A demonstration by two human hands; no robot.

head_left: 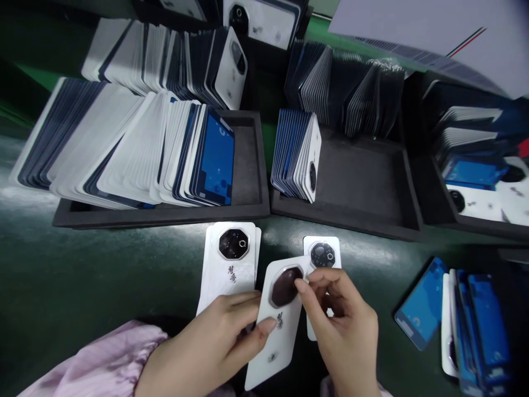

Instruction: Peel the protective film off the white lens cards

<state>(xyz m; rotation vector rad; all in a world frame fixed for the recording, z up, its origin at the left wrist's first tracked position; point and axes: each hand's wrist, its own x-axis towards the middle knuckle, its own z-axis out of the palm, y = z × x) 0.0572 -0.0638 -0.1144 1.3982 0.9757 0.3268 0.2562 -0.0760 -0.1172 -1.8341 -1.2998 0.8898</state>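
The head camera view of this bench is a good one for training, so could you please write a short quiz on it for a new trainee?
1. True or false: the left hand and the right hand both touch the white rounded back cover with an octagonal camera window.
2. What holds the rows of covers behind the hands?
A. Black foam trays
B. Cardboard boxes
C. Wire racks
3. Fill in the blank: the loose blue-filmed panels lie on the person's ____ side.

Key: 1. True; 2. A; 3. right.
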